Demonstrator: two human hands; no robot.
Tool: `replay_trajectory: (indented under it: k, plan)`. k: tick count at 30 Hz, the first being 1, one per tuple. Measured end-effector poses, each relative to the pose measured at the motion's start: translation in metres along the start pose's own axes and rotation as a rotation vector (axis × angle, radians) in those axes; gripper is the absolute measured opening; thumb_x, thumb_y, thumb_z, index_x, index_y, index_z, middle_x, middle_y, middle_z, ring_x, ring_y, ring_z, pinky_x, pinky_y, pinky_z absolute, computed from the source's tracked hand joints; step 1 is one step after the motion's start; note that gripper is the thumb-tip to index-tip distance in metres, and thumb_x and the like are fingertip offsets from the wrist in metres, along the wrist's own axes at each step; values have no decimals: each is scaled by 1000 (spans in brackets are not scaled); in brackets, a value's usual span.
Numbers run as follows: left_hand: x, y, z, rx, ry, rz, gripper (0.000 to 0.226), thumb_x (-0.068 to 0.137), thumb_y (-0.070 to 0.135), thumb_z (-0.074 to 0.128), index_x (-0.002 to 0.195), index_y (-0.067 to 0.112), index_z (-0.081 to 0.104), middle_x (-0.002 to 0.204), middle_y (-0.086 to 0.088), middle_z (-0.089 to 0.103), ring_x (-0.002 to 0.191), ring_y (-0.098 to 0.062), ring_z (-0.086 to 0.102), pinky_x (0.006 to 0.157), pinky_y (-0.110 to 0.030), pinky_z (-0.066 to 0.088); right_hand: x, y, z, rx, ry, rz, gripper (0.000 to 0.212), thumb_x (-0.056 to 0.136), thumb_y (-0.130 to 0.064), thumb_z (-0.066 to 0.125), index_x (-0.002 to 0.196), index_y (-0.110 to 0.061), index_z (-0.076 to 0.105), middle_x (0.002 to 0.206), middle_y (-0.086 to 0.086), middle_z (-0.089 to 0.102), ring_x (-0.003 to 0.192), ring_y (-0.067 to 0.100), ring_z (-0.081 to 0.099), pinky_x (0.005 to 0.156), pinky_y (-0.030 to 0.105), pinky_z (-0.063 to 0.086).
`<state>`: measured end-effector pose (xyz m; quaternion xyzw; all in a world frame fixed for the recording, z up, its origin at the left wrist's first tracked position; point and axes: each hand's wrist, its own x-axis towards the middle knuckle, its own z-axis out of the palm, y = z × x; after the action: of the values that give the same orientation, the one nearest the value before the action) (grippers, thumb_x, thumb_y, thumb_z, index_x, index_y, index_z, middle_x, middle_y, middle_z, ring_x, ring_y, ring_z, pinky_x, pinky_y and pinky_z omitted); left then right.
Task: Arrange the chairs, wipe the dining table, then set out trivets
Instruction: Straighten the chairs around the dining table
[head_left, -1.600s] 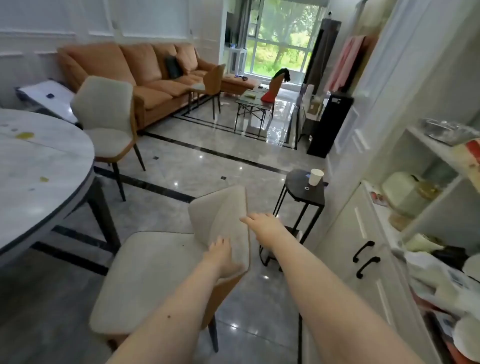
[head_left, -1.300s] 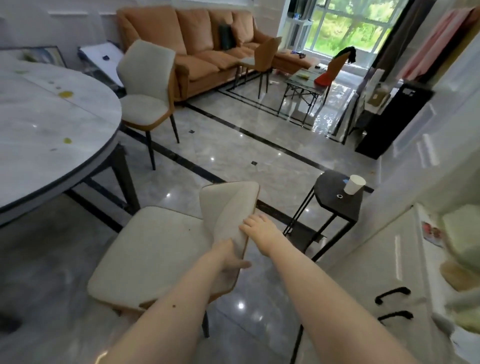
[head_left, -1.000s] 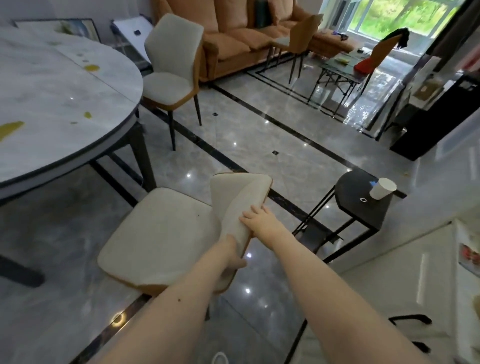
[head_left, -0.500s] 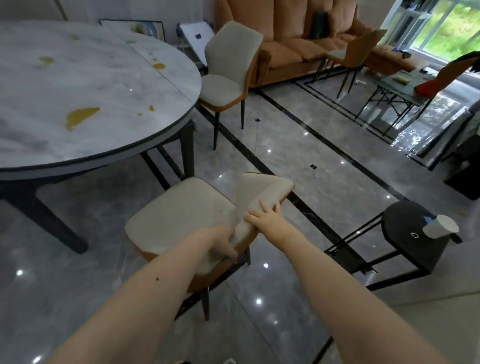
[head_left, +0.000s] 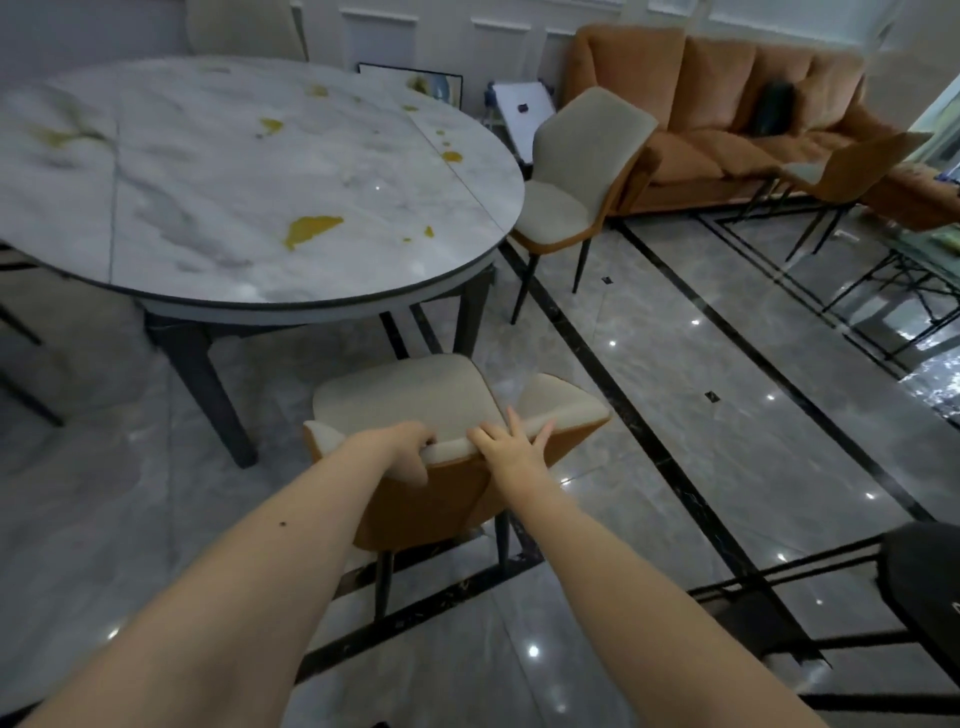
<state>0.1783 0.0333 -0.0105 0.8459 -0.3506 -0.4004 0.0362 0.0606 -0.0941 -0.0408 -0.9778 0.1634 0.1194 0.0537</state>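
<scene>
The dining table (head_left: 249, 171) is filling the view from nine to twelve o'clock, its marble-look top smeared with yellow spills, so the wiping is not yet done and no trivets are showing. Its dark legs (head_left: 205, 374) are splaying outward, and the nearest one is standing at about ten o'clock from the chair (head_left: 415, 400) being handled; that leg looks like the main thing to steer the seat past.

This chair is sitting at centre frame, just short of the table edge, seat pointing towards it. It is probably moderately heavy and rigid, with a padded cloth front, a smooth orange shell behind and thin metal legs that may skid on the glossy tiles. The backrest's top rim seems the sensible hold.

The left hand (head_left: 402, 449) is curling over that rim and gripping it. The right hand (head_left: 511, 449) is lying on the rim with fingers spread straight, pressing rather than clasping.

A second chair (head_left: 576, 171) is standing at one o'clock beside the table, with an orange sofa (head_left: 727, 109) behind it. A black side table (head_left: 924, 582) is sitting at four o'clock, well apart.
</scene>
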Motion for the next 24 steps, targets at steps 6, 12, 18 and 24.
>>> replay_trajectory:
  k: [6, 12, 18, 24]
  plan:
    - [4, -2, 26, -82, 119, -58, 53, 78, 15, 60, 129, 24, 49, 124, -5, 54, 111, -25, 53, 90, -33, 47, 10, -1, 6, -92, -146, -26, 65, 85, 5, 53, 138, -25, 31, 147, 5, 28, 144, 37, 5, 96, 80, -8]
    - [10, 17, 48, -106, 69, -131, 59, 83, 8, 55, 137, 26, 40, 133, -5, 48, 117, -26, 50, 91, -33, 44, 2, 29, 8, -63, -227, -165, 44, 98, -27, 44, 141, -26, 33, 142, 4, 39, 137, 28, 26, 103, 76, -4]
    - [12, 19, 57, -23, 108, -180, 67, 78, 40, 71, 136, 29, 39, 127, 1, 56, 113, -21, 54, 92, -33, 45, 7, 99, 2, -162, -190, -146, 60, 89, -10, 55, 141, -23, 29, 143, 6, 36, 135, 29, 28, 106, 73, 4]
    - [29, 5, 61, -12, 249, -173, 50, 79, 50, 66, 124, 35, 50, 113, 7, 63, 102, -17, 59, 87, -33, 48, 35, 103, 10, -190, -224, -196, 64, 81, 2, 57, 132, -26, 29, 134, 7, 39, 127, 34, 34, 103, 77, 6]
